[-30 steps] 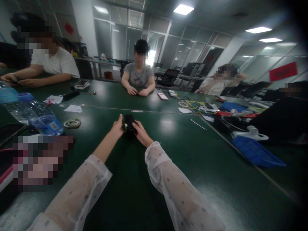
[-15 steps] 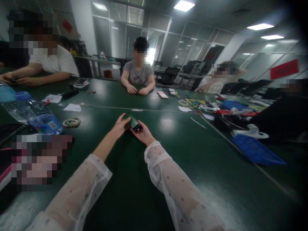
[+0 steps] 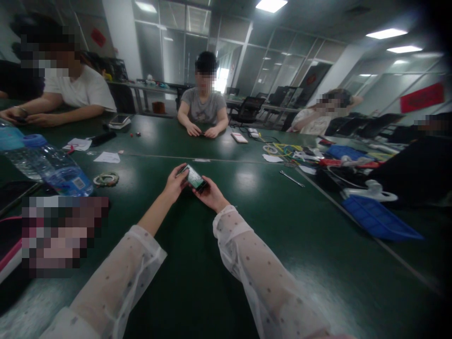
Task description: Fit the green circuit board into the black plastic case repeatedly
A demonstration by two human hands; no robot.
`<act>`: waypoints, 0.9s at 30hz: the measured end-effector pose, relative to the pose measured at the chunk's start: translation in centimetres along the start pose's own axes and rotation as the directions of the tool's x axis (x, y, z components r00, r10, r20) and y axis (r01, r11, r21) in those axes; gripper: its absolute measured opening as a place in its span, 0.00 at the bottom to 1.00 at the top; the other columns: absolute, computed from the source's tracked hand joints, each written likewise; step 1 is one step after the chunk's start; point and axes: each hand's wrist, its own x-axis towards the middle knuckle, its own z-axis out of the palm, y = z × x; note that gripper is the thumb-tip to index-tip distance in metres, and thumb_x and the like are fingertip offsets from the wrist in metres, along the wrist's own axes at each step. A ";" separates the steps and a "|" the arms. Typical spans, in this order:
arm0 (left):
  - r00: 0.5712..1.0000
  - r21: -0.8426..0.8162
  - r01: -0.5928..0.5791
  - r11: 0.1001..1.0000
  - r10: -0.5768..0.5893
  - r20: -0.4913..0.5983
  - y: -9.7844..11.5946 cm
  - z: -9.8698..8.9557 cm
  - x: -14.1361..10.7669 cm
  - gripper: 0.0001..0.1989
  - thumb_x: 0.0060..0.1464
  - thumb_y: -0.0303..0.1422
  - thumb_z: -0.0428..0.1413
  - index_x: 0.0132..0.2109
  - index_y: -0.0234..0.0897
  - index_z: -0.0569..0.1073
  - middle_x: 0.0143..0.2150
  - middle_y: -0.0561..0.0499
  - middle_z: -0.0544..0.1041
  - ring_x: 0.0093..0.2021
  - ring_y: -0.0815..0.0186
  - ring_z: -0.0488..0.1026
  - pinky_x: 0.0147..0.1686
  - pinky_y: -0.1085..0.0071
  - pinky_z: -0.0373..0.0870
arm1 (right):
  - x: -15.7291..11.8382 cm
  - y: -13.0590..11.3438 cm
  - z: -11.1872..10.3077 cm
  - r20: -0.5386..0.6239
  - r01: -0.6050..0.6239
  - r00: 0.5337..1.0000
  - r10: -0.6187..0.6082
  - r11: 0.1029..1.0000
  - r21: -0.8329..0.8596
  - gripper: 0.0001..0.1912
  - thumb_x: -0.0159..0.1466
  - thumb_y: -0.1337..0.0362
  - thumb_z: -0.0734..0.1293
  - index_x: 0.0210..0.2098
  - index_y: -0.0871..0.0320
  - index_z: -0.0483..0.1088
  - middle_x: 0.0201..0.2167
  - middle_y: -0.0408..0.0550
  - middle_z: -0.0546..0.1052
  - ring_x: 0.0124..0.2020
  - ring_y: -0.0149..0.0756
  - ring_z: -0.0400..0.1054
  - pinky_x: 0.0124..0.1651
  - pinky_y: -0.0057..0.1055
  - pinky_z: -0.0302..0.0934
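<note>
Left hand [image 3: 174, 183] closed on the phone [image 3: 195, 177] at its far left end, thumb by the screen edge. Right hand [image 3: 213, 196] grips the near right end; fingers partly hidden. Phone lies between both hands, touching each, above the tabletop [image 3: 268, 207]. Progress, as judged: phone in grip, screen lit; handling under way, setting down not done. Outward: bracelet [image 3: 114, 179] to left, wrench [image 3: 292, 179] to right, blue tray [image 3: 381, 219] farther right.
</note>
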 end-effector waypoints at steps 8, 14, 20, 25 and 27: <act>1.000 0.000 -0.017 1.000 0.017 0.006 -0.3 -0.5 0.7 0.20 0.47 0.26 0.63 0.48 0.42 0.73 0.42 0.50 0.76 0.33 0.70 0.74 0.30 0.76 0.70 | 0.2 0.2 -0.3 0.026 0.006 1.000 -0.005 1.000 -0.023 0.11 0.63 0.60 0.63 0.43 0.58 0.67 0.36 0.49 0.76 0.36 0.35 0.73 0.30 0.29 0.71; 0.981 -0.122 0.143 0.982 -0.157 -0.112 -0.7 0.3 0.3 0.12 0.50 0.27 0.62 0.43 0.37 0.71 0.31 0.52 0.75 0.26 0.72 0.72 0.27 0.77 0.68 | 0.6 0.6 0.0 -0.015 0.138 0.990 -0.139 0.988 -0.071 0.08 0.59 0.62 0.66 0.38 0.54 0.66 0.34 0.43 0.75 0.36 0.33 0.71 0.33 0.30 0.70; 0.961 -0.076 0.274 0.959 -0.276 -0.024 -0.1 1.0 -0.1 0.09 0.59 0.36 0.53 0.36 0.34 0.71 0.27 0.49 0.73 0.26 0.68 0.71 0.28 0.73 0.68 | 1.2 1.8 0.3 -0.059 0.368 0.917 -0.393 0.896 -0.251 0.15 0.57 0.56 0.67 0.43 0.48 0.64 0.36 0.39 0.72 0.35 0.31 0.69 0.33 0.28 0.67; 0.950 -0.033 0.309 0.950 -0.307 0.059 0.2 1.1 0.0 0.16 0.59 0.44 0.51 0.42 0.35 0.73 0.34 0.46 0.76 0.34 0.63 0.74 0.34 0.70 0.71 | 0.1 3.3 1.4 0.052 0.496 0.803 -0.593 0.619 -0.608 0.22 0.57 0.56 0.67 0.51 0.47 0.64 0.48 0.42 0.69 0.51 0.36 0.63 0.56 0.36 0.59; 0.941 -0.044 0.336 0.941 -0.334 0.057 0.3 0.8 0.1 0.21 0.59 0.48 0.50 0.44 0.35 0.74 0.35 0.45 0.77 0.36 0.62 0.75 0.37 0.69 0.72 | -0.5 3.7 2.0 0.155 0.515 0.785 -0.600 0.492 -0.702 0.24 0.58 0.58 0.68 0.53 0.47 0.63 0.53 0.44 0.67 0.57 0.38 0.57 0.64 0.39 0.48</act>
